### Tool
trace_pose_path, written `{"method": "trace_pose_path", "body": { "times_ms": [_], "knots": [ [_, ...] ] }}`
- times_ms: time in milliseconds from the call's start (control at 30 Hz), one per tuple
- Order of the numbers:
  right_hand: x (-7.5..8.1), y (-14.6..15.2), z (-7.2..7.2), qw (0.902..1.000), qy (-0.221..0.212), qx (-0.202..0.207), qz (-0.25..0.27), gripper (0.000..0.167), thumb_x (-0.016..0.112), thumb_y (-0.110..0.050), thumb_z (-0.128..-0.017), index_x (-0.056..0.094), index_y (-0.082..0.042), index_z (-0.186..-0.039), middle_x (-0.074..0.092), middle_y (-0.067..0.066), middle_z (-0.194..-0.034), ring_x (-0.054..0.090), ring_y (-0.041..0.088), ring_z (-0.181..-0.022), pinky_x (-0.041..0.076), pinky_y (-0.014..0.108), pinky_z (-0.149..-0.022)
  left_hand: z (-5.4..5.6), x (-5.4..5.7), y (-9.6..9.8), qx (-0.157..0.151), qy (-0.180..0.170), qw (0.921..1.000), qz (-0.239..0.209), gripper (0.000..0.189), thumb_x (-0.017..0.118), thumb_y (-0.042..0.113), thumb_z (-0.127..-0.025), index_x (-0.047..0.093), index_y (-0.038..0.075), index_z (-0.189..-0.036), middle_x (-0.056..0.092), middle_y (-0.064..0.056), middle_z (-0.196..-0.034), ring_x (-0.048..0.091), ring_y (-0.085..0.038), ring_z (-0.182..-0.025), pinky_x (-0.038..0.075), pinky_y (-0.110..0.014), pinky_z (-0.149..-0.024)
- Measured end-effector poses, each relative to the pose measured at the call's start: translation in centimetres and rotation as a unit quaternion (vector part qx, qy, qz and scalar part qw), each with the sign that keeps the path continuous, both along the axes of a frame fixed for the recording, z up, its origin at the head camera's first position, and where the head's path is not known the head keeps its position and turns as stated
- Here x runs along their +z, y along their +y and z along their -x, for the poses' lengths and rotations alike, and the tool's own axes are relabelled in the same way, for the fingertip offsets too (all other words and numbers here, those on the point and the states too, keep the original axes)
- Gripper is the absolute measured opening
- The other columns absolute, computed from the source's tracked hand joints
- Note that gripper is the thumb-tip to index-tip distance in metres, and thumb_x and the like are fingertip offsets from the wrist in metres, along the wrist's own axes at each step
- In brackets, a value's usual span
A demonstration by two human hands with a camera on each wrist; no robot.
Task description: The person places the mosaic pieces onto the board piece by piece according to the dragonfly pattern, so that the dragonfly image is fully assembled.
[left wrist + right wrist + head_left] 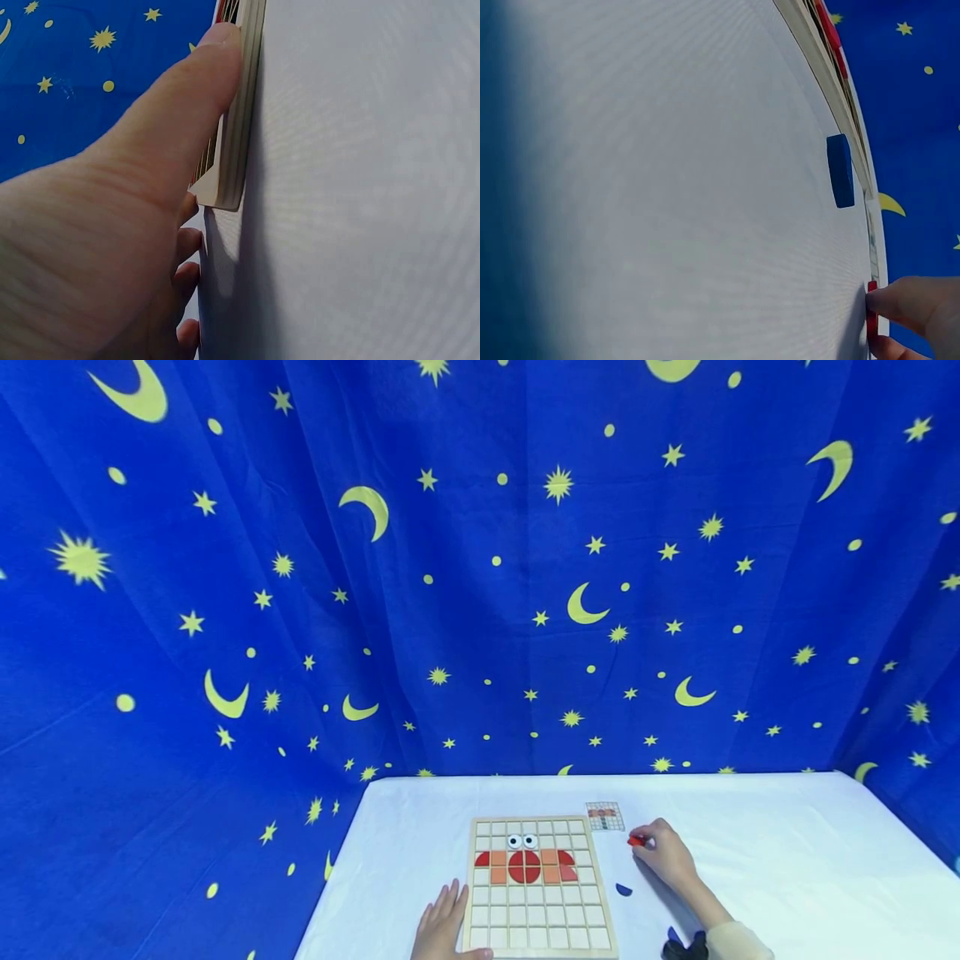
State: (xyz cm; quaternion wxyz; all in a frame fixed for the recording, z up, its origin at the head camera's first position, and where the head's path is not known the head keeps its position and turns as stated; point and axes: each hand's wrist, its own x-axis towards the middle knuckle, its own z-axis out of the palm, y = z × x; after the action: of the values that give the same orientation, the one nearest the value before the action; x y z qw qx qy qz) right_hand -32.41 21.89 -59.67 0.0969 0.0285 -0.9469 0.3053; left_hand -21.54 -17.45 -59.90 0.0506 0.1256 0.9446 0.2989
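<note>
A wooden grid board (538, 917) lies on the table, holding red and orange pieces (523, 867) in a row below two googly-eye pieces (522, 841). My left hand (441, 927) rests at its near left corner, fingers extended along the side, the thumb (202, 71) on the frame's edge. Beyond the board's right side, my right hand (667, 853) pinches a small red piece (872, 311) between thumb and fingers, low over the white cloth. A dark blue half-round piece (624, 889) lies between this hand and the board.
A small pattern card (604, 816) lies by the board's far right corner. More dark pieces (684, 946) sit beside the right sleeve (738, 941), partly hidden. A blue curtain (480, 610) with moons and stars stands behind the white-covered table (780, 843).
</note>
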Motion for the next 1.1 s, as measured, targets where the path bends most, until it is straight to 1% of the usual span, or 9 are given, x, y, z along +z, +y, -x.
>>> {"method": "trace_pose_path", "body": {
  "times_ms": [133, 233, 300, 400, 500, 600, 733, 900, 1100],
  "knots": [
    [-0.29, -0.02, -0.01, 0.9998, 0.001, 0.01, 0.019, 0.02, 0.066, 0.004, -0.074, 0.075, -0.005, -0.09, 0.057, 0.007, -0.088, 0.053, 0.015, -0.078, 0.043, 0.026, -0.064, 0.02, -0.08, 0.01, 0.0, -0.002, 1.0, 0.002, 0.104, 0.071, 0.061, -0.073, 0.034, -0.006, -0.143, 0.032, -0.031, -0.149, 0.026, -0.054, -0.135, 0.022, -0.07, -0.107],
    [-0.53, 0.0, -0.08, 0.9989, 0.018, 0.007, 0.042, 0.026, 0.061, 0.011, -0.072, 0.073, 0.0, -0.092, 0.058, 0.012, -0.092, 0.057, 0.02, -0.082, 0.049, 0.029, -0.068, 0.08, -0.12, 0.0, -0.002, -0.008, 1.0, 0.002, 0.104, 0.071, 0.061, -0.073, 0.034, -0.007, -0.143, 0.031, -0.032, -0.149, 0.026, -0.054, -0.136, 0.021, -0.071, -0.106],
    [-0.64, 0.03, -0.15, 0.9982, 0.029, 0.0, 0.053, 0.028, 0.061, 0.012, -0.071, 0.07, 0.005, -0.096, 0.059, 0.015, -0.093, 0.06, 0.024, -0.084, 0.051, 0.032, -0.071, 0.13, -0.11, 0.0, -0.002, -0.014, 0.9999, 0.0, 0.104, 0.071, 0.06, -0.073, 0.033, -0.007, -0.143, 0.03, -0.032, -0.149, 0.025, -0.055, -0.136, 0.02, -0.071, -0.106],
    [-0.62, 0.02, -0.26, 0.9982, 0.025, -0.009, 0.053, 0.032, 0.068, 0.005, -0.072, 0.067, 0.008, -0.104, 0.061, 0.018, -0.095, 0.06, 0.024, -0.084, 0.051, 0.034, -0.072, 0.16, -0.13, -0.03, -0.002, -0.022, 0.9998, -0.002, 0.104, 0.071, 0.06, -0.074, 0.032, -0.007, -0.143, 0.03, -0.032, -0.149, 0.024, -0.055, -0.136, 0.02, -0.072, -0.107],
    [-0.48, -0.05, -0.27, 0.9987, 0.013, -0.011, 0.048, 0.037, 0.074, -0.001, -0.073, 0.065, 0.008, -0.107, 0.063, 0.017, -0.095, 0.06, 0.023, -0.084, 0.05, 0.034, -0.073, 0.13, -0.15, 0.0, -0.001, -0.019, 0.9998, 0.0, 0.104, 0.071, 0.061, -0.073, 0.033, -0.006, -0.143, 0.03, -0.031, -0.15, 0.025, -0.054, -0.136, 0.021, -0.07, -0.107],
    [-0.34, -0.13, -0.29, 0.9986, 0.006, -0.012, 0.05, 0.036, 0.075, -0.001, -0.074, 0.065, 0.007, -0.107, 0.065, 0.015, -0.094, 0.061, 0.022, -0.084, 0.051, 0.033, -0.072, 0.12, -0.15, 0.04, -0.003, -0.017, 0.9999, 0.0, 0.104, 0.07, 0.061, -0.074, 0.032, -0.006, -0.143, 0.03, -0.031, -0.15, 0.025, -0.054, -0.136, 0.02, -0.07, -0.107],
    [-0.33, -0.11, -0.42, 0.9982, 0.01, -0.017, 0.056, 0.036, 0.075, 0.0, -0.073, 0.065, 0.008, -0.107, 0.066, 0.016, -0.093, 0.062, 0.023, -0.083, 0.052, 0.032, -0.071, 0.11, -0.12, 0.01, -0.003, -0.024, 0.9997, -0.006, 0.104, 0.071, 0.06, -0.073, 0.032, -0.006, -0.144, 0.03, -0.031, -0.15, 0.024, -0.054, -0.137, 0.02, -0.071, -0.107],
    [-0.63, 0.27, -0.52, 0.9984, 0.014, -0.04, 0.036, 0.036, 0.079, -0.007, -0.071, 0.068, 0.008, -0.102, 0.065, 0.017, -0.091, 0.061, 0.026, -0.082, 0.052, 0.039, -0.074, 0.1, -0.14, 0.03, -0.002, -0.023, 0.9997, -0.004, 0.105, 0.071, 0.061, -0.073, 0.032, -0.006, -0.144, 0.03, -0.031, -0.15, 0.024, -0.054, -0.137, 0.02, -0.07, -0.107],
    [-0.69, 0.65, -0.43, 0.9984, 0.011, -0.043, 0.035, 0.034, 0.08, -0.011, -0.071, 0.07, 0.007, -0.098, 0.063, 0.013, -0.085, 0.057, 0.019, -0.075, 0.046, 0.027, -0.065, 0.07, 0.01, 0.1, -0.001, -0.009, 1.0, -0.002, 0.105, 0.073, 0.059, -0.072, 0.033, -0.006, -0.143, 0.031, -0.031, -0.149, 0.025, -0.054, -0.136, 0.02, -0.07, -0.108]
  ]
}}
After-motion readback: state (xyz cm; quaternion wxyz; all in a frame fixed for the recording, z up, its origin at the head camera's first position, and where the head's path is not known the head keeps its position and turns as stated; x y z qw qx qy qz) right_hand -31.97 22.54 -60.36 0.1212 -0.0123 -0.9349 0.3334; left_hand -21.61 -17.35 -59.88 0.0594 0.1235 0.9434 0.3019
